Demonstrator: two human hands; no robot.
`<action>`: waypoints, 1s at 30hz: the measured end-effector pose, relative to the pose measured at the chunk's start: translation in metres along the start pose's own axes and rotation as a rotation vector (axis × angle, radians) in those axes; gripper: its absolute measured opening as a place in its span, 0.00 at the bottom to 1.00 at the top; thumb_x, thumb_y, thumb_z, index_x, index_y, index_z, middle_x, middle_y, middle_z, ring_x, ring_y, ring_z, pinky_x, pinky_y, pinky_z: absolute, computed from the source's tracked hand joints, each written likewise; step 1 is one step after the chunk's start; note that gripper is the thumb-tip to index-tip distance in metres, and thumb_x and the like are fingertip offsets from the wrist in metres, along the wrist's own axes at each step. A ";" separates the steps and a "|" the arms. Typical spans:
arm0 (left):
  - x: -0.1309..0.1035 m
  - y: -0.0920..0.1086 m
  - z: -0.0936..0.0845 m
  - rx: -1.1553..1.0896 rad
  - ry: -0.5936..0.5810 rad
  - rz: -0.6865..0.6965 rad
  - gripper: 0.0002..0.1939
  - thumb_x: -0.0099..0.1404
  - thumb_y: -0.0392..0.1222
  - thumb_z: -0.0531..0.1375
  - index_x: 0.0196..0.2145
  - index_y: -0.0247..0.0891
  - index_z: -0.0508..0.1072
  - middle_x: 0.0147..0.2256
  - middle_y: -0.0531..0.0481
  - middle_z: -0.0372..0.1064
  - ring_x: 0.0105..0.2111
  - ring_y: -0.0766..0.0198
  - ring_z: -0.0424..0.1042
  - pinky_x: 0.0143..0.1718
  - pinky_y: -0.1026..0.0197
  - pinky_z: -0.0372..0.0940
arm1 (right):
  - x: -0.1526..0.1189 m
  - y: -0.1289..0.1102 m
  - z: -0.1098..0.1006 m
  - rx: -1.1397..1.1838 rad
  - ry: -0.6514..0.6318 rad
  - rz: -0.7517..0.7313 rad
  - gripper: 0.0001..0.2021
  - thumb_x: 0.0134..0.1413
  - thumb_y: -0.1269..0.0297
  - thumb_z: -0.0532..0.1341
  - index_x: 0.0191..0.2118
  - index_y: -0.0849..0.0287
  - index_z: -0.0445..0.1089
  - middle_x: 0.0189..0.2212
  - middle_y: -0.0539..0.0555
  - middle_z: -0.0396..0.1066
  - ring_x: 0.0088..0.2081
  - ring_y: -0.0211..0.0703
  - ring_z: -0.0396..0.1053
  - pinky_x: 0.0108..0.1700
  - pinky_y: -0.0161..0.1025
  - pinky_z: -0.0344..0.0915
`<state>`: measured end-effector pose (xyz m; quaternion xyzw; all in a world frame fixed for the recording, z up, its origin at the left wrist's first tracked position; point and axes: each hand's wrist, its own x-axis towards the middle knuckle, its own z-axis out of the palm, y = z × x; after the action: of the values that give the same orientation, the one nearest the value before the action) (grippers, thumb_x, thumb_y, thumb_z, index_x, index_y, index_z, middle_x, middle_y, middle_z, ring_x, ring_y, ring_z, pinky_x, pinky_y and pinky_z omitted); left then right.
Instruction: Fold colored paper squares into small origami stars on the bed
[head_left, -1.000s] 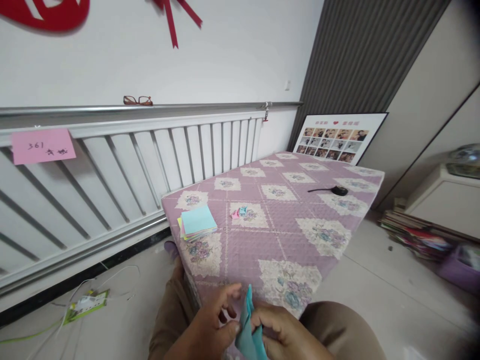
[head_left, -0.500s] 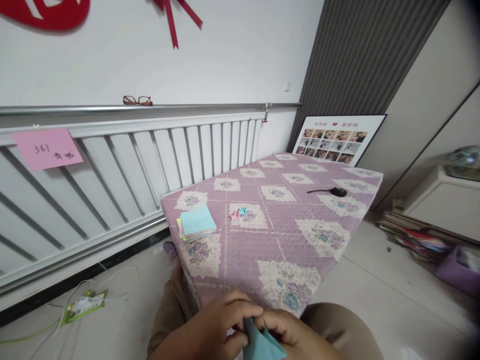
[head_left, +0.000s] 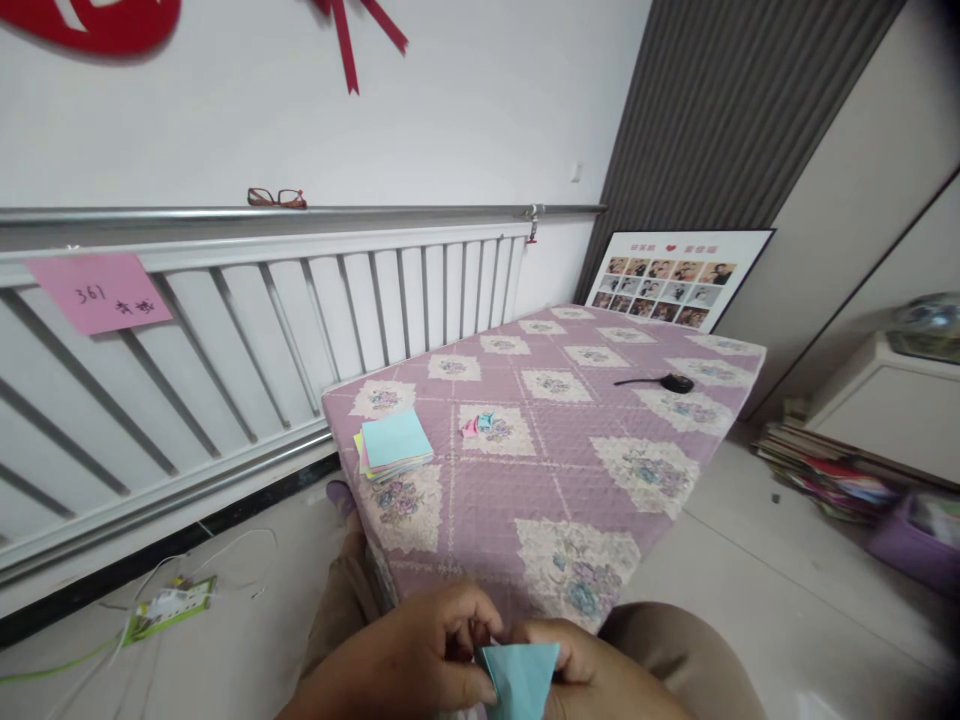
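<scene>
A partly folded piece of light blue paper [head_left: 523,680] is held low at the near edge of the table. My left hand [head_left: 427,645] pinches its left side between thumb and fingers. My right hand [head_left: 581,670] grips the right side, its fingers partly behind the paper. Farther up the cloth lie small folded paper pieces [head_left: 478,425], pink and blue. To their left sits a stack of coloured square paper [head_left: 396,440] with a light blue sheet on top.
A floral purple tablecloth [head_left: 495,500] covers the table. A black object with a thin tail [head_left: 677,383] lies toward its right side. Behind stand a white radiator [head_left: 390,300] and a photo board [head_left: 675,280]. A power strip [head_left: 169,610] with cables lies on the floor.
The blue paper has turned in my hands, so a flat, pointed face now shows instead of two spread flaps. My left fingers have shifted along its edge.
</scene>
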<state>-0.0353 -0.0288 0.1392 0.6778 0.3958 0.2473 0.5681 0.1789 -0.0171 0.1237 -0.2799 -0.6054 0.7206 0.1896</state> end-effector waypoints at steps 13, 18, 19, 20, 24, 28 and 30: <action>0.006 -0.015 -0.017 -0.324 -0.275 -0.179 0.19 0.51 0.53 0.66 0.34 0.37 0.71 0.22 0.58 0.65 0.16 0.73 0.59 0.19 0.69 0.53 | 0.007 0.011 -0.015 0.167 -0.154 -0.019 0.21 0.49 0.48 0.65 0.36 0.64 0.71 0.24 0.52 0.69 0.21 0.30 0.62 0.26 0.28 0.58; 0.009 -0.009 -0.014 -0.308 -0.308 -0.165 0.18 0.52 0.53 0.66 0.35 0.37 0.77 0.20 0.58 0.64 0.18 0.72 0.57 0.20 0.68 0.53 | 0.010 0.010 -0.014 0.151 -0.115 -0.049 0.20 0.49 0.48 0.64 0.36 0.64 0.70 0.24 0.51 0.68 0.25 0.32 0.63 0.29 0.30 0.60; 0.009 -0.007 -0.014 -0.304 -0.318 -0.161 0.18 0.52 0.53 0.65 0.36 0.38 0.78 0.22 0.57 0.66 0.19 0.72 0.58 0.21 0.68 0.54 | 0.010 0.009 -0.014 0.135 -0.116 -0.047 0.21 0.48 0.48 0.64 0.36 0.64 0.70 0.24 0.51 0.68 0.25 0.32 0.63 0.29 0.30 0.60; 0.009 -0.006 -0.013 -0.303 -0.323 -0.150 0.18 0.53 0.53 0.65 0.36 0.38 0.78 0.24 0.56 0.68 0.20 0.71 0.58 0.23 0.68 0.55 | 0.009 0.008 -0.014 0.117 -0.115 -0.041 0.21 0.48 0.47 0.64 0.35 0.64 0.70 0.24 0.50 0.67 0.25 0.32 0.63 0.29 0.30 0.59; 0.009 -0.002 -0.016 -0.248 -0.286 -0.077 0.17 0.54 0.53 0.64 0.36 0.39 0.78 0.28 0.54 0.71 0.26 0.67 0.64 0.30 0.66 0.60 | 0.006 0.003 -0.017 0.072 -0.080 -0.026 0.20 0.50 0.47 0.63 0.36 0.63 0.70 0.25 0.50 0.66 0.26 0.33 0.62 0.31 0.31 0.59; 0.011 0.002 -0.021 -0.022 -0.224 0.057 0.12 0.57 0.48 0.62 0.36 0.39 0.77 0.35 0.52 0.72 0.36 0.60 0.69 0.41 0.61 0.62 | 0.006 -0.001 -0.016 -0.004 -0.011 -0.037 0.16 0.51 0.51 0.61 0.32 0.61 0.68 0.24 0.48 0.63 0.26 0.34 0.61 0.33 0.33 0.60; 0.012 0.001 -0.023 0.078 -0.141 0.126 0.08 0.57 0.44 0.62 0.34 0.39 0.76 0.37 0.52 0.71 0.37 0.60 0.69 0.43 0.61 0.62 | 0.007 -0.002 -0.015 -0.070 0.065 -0.040 0.13 0.52 0.54 0.61 0.31 0.60 0.68 0.24 0.47 0.63 0.27 0.35 0.61 0.34 0.34 0.60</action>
<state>-0.0463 -0.0065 0.1441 0.7389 0.3206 0.2186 0.5509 0.1830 -0.0016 0.1227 -0.2973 -0.6291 0.6857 0.2138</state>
